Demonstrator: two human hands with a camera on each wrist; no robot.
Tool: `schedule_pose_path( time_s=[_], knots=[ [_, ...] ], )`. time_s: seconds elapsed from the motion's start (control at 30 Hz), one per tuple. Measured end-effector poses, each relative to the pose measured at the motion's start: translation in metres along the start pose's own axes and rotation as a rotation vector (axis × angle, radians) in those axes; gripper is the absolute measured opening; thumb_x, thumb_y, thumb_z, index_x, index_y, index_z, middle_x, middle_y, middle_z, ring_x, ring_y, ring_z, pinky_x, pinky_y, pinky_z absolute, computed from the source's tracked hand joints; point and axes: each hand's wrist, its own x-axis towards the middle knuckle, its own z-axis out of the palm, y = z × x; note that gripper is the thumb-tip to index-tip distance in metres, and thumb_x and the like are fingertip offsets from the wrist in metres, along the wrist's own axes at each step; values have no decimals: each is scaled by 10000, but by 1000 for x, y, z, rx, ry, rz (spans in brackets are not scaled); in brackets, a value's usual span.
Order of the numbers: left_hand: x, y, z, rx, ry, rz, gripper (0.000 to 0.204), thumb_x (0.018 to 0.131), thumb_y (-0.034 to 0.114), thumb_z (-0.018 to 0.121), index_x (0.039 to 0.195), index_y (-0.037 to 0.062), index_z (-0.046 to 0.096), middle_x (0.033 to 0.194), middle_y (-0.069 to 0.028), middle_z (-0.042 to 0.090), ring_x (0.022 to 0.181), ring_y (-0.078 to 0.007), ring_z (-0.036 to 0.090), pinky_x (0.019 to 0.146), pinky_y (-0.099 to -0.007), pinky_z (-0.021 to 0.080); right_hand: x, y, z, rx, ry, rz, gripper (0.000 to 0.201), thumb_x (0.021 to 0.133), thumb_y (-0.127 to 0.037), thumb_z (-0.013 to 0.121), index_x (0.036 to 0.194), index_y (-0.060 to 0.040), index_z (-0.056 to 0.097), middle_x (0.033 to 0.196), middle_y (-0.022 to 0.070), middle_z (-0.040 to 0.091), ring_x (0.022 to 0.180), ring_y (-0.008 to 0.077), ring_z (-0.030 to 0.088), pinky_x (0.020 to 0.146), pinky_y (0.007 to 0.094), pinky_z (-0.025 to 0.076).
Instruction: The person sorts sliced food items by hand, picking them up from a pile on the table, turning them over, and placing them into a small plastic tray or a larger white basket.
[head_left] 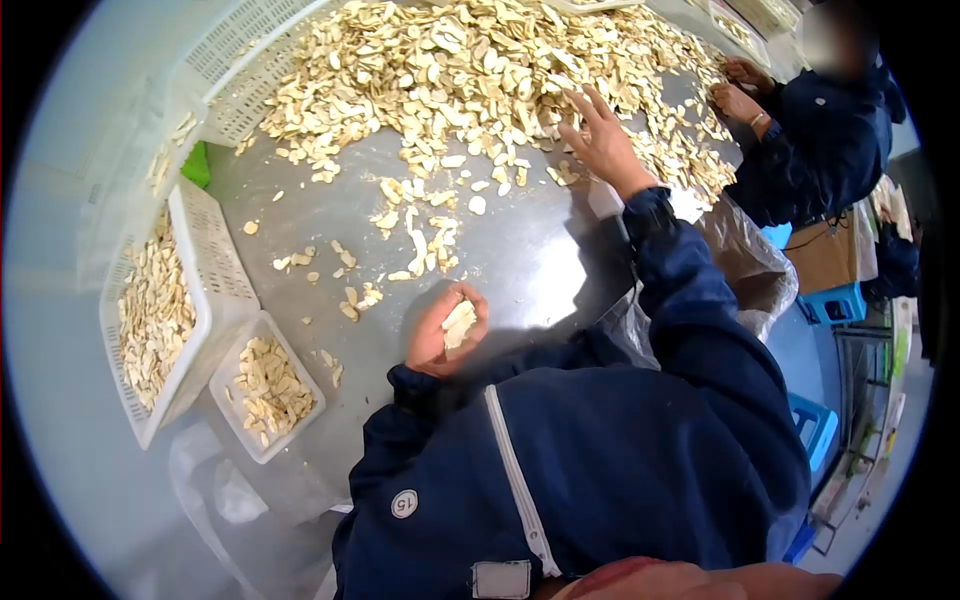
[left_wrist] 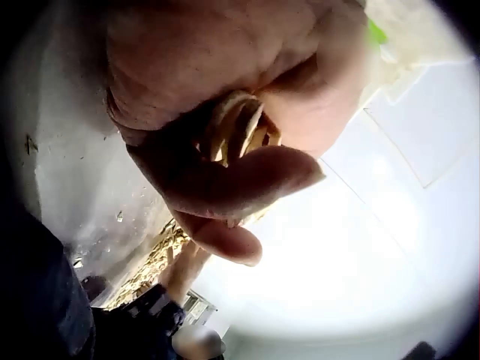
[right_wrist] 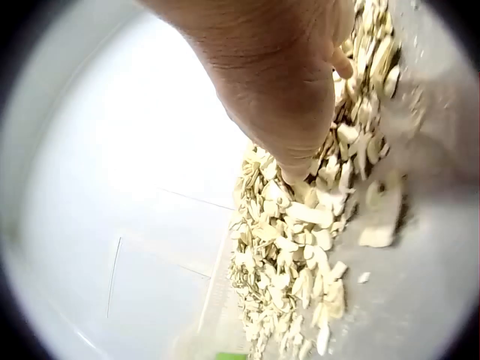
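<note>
My left hand (head_left: 428,338) is low over the near part of the metal table (head_left: 520,215), its fingers curled round several pale dried slices (head_left: 459,324). In the left wrist view the held slices (left_wrist: 238,127) show between palm and bent fingers. Farther forward, my right hand (head_left: 608,150) reaches to the edge of a large heap of similar slices (head_left: 430,70), fingers spread. From the right wrist, the thumb side of that hand (right_wrist: 277,97) overlaps the heap (right_wrist: 289,247); most of its fingers are hidden there.
Loose slices (head_left: 420,245) lie scattered on the table. At left stand a large white perforated basket (head_left: 215,245) and a smaller white tray (head_left: 315,385), both holding slices. Another person (head_left: 820,140) works at the heap's right side. A clear plastic bag (head_left: 745,265) hangs at the table's right edge.
</note>
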Motion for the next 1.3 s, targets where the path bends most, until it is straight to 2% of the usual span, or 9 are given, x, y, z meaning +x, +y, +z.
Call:
schedule_pose_path(
  time_s=[0.33,0.47,0.63,0.73,0.83,0.93,1.13,1.23,1.3],
  knots=[
    [-1,1,8,-45,29,-5,302,1143,313,450,1173,36,568,1041,-161,613,739,-190,594,440,-232,419,-48,-59,4,144,-273,-189,450,912,-167,716,1357,-190,655,1481,156,588,1245,406,635,1046,455,538],
    [3,-2,-1,-41,-35,-10,305,1141,309,452,1177,31,573,1060,-165,623,758,-198,616,442,-230,424,-32,-24,-9,2,-98,66,410,967,-238,714,1371,-186,668,1365,154,678,1198,388,671,1008,440,550],
    [2,1,3,-41,-39,4,309,1141,317,453,1175,35,573,1054,-163,620,759,-199,618,443,-231,425,5,1,21,-431,92,-75,471,1022,-479,635,1363,-160,695,1486,190,597,1316,457,585,1106,492,490],
    [0,1,4,-55,-32,17,310,1142,323,453,1174,38,573,1045,-158,616,748,-197,617,443,-232,424,6,-14,37,-409,-286,57,525,1029,-564,585,1368,-182,710,1560,191,530,1400,483,495,1169,516,429],
    [3,-1,1,-51,-56,24,314,1143,332,453,1175,43,572,1040,-153,613,743,-196,615,447,-234,426,-26,-39,21,-92,-372,-207,402,997,-419,681,1319,-187,739,1500,171,581,1397,419,511,1146,484,451],
    [2,2,7,-91,-88,-6,292,1119,281,478,1132,18,605,1005,-150,645,792,-206,603,728,-305,514,-48,-59,-11,99,-401,-129,319,958,-262,734,1266,-178,757,1442,163,626,1295,406,595,1072,469,509],
    [1,6,11,-90,-85,-44,296,1126,277,454,1134,19,599,1002,-150,650,768,-216,622,724,-307,523,-75,-69,-17,7,-262,-111,355,923,-195,743,1277,-176,743,1405,178,649,1227,398,645,1035,460,542],
    [3,1,4,-27,-89,-9,320,1150,319,423,1187,32,561,1058,-157,610,745,-175,608,386,-208,400,-68,-87,9,-10,-243,-175,428,957,-341,729,1366,-221,690,1519,165,561,1380,391,535,1125,519,458],
    [4,0,1,-23,-107,4,313,1148,312,425,1191,32,556,1065,-157,606,746,-174,606,388,-206,398,-60,-104,26,-79,-211,-226,441,963,-386,721,1376,-238,684,1537,157,544,1426,389,489,1146,541,430]
  ],
)
